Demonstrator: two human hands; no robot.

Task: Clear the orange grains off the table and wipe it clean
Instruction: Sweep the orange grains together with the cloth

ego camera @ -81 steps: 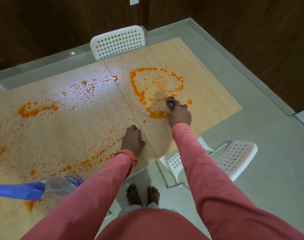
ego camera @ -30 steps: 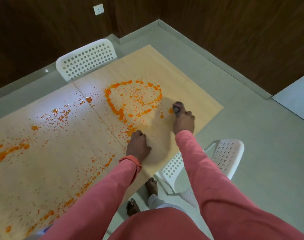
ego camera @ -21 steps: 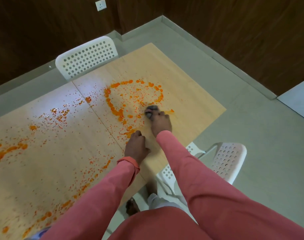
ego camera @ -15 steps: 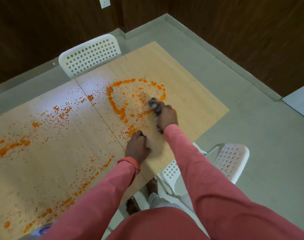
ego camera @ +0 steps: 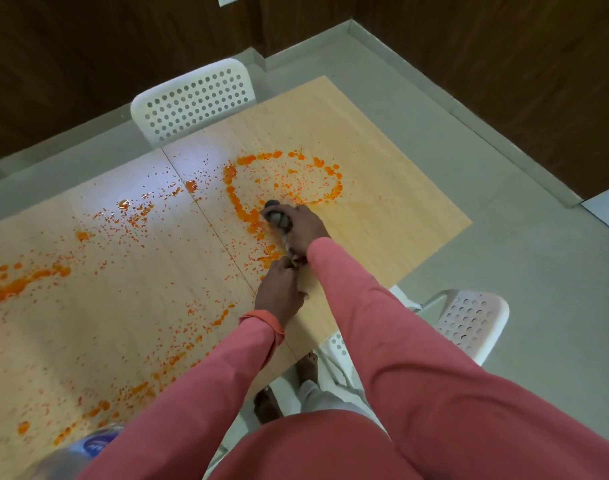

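Orange grains (ego camera: 247, 209) lie scattered over the light wooden table (ego camera: 393, 209), in a ring on the right half and in streaks and specks on the left. My right hand (ego camera: 304, 228) grips a dark grey cloth (ego camera: 277, 216) and presses it on the lower left side of the ring. My left hand (ego camera: 280, 289) rests on the table near its front edge, fingers curled, just behind the right hand; whether it touches the cloth's tail is unclear.
A white perforated chair (ego camera: 195, 98) stands at the table's far side, another (ego camera: 469, 320) at the near right. A clear plastic bottle (ego camera: 88, 445) with a blue label lies at the table's near left edge. My bare feet (ego camera: 306, 367) show below the table edge.
My right hand has dragged the cloth from the ring's right side leftwards and back toward me, to its lower left. My left hand stayed put.
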